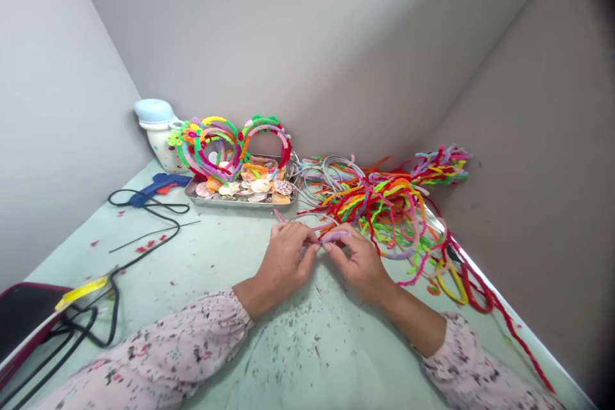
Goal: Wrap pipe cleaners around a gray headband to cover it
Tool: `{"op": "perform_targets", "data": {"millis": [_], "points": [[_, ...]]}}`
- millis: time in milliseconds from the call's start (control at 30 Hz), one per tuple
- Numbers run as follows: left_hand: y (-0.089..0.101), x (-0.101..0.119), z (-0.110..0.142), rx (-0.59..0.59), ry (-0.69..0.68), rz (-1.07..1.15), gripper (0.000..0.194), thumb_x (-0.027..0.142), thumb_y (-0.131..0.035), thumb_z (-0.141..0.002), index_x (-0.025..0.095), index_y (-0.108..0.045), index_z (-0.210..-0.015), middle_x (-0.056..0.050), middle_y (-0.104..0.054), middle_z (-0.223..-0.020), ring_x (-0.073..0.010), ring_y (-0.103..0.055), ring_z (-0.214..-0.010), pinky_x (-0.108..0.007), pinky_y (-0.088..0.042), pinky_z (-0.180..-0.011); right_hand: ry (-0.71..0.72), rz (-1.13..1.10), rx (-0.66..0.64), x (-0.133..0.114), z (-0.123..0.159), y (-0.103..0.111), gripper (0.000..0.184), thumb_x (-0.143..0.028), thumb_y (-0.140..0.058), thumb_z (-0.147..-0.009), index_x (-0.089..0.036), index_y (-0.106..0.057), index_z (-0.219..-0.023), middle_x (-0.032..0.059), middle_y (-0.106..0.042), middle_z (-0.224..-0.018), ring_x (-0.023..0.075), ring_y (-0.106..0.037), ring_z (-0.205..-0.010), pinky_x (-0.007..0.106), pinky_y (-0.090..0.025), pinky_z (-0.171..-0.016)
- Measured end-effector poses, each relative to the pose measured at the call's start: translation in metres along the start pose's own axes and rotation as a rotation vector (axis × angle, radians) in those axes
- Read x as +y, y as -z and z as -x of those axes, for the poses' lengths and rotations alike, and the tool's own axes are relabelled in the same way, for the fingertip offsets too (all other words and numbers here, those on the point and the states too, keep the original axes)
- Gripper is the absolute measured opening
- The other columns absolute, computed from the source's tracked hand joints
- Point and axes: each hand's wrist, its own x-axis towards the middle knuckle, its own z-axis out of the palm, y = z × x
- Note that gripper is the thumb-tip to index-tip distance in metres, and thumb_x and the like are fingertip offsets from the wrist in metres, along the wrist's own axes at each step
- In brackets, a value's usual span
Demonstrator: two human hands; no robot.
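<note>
Over the middle of the table, my left hand (291, 257) and my right hand (358, 266) meet with their fingertips pinched close together. Between them runs a fuzzy purple pipe cleaner (339, 236), its end lying across my right fingers. My left thumb and forefinger are closed on the other part of it. Just beyond my knuckles a thin hoop (312, 216) curves, and a pink pipe cleaner end (278, 215) sticks up behind my left hand. How these join the purple piece is hidden by my fingers.
A metal tray (225, 203) holds seashells and colourful fuzzy headbands (211, 147). A white bottle (161, 141) and blue glue gun (161, 186) are left, with a black cord (175, 230). Many pipe cleaners (384, 198), wire hoops (343, 170) and scissors (454, 285) lie right.
</note>
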Motion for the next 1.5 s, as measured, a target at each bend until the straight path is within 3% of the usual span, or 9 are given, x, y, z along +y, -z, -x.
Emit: {"op": "perform_targets", "data": {"millis": [500, 1000, 1200, 1500], "points": [[-0.0004, -0.0016, 0.0007, -0.037, -0.034, 0.002, 0.006, 0.015, -0.050, -0.086, 0.018, -0.055, -0.088, -0.003, -0.060, -0.083, -0.0186, -0.053, -0.082, -0.037, -0.035, -0.085, -0.071, 0.013, -0.022, -0.0030, 0.0005, 0.0031, 0.011, -0.025, -0.058, -0.088, -0.019, -0.063, -0.080, 0.0001, -0.055, -0.079, 0.0132, -0.052, -0.072, 0.026, -0.040, -0.065], [-0.0004, -0.0010, 0.0004, -0.036, -0.014, -0.033, 0.008, 0.018, -0.049, -0.088, 0.019, -0.056, -0.090, -0.003, -0.062, -0.084, -0.0190, -0.055, -0.082, -0.039, -0.035, -0.089, -0.058, -0.032, -0.023, -0.0013, -0.0005, 0.0016, 0.014, -0.024, -0.052, -0.091, -0.020, -0.065, -0.086, 0.0020, -0.060, -0.086, 0.0149, -0.056, -0.081, 0.026, -0.041, -0.072], [-0.0013, -0.0006, 0.0006, -0.061, -0.026, -0.052, 0.008, 0.018, -0.049, -0.088, 0.019, -0.057, -0.087, -0.003, -0.061, -0.082, -0.0194, -0.054, -0.081, -0.039, -0.035, -0.088, -0.095, 0.026, -0.032, -0.0032, -0.0007, 0.0010, 0.017, -0.025, -0.052, -0.090, -0.019, -0.058, -0.076, -0.0011, -0.053, -0.073, 0.0130, -0.050, -0.067, 0.025, -0.037, -0.063], [-0.0020, -0.0003, 0.0009, -0.069, -0.046, -0.077, 0.009, 0.017, -0.047, -0.089, 0.019, -0.056, -0.088, -0.003, -0.060, -0.082, -0.0188, -0.052, -0.080, -0.039, -0.035, -0.088, -0.094, 0.018, -0.045, -0.0021, -0.0001, 0.0009, 0.025, -0.027, -0.047, -0.093, -0.020, -0.053, -0.070, -0.0017, -0.051, -0.069, 0.0135, -0.051, -0.067, 0.025, -0.038, -0.062]]}}
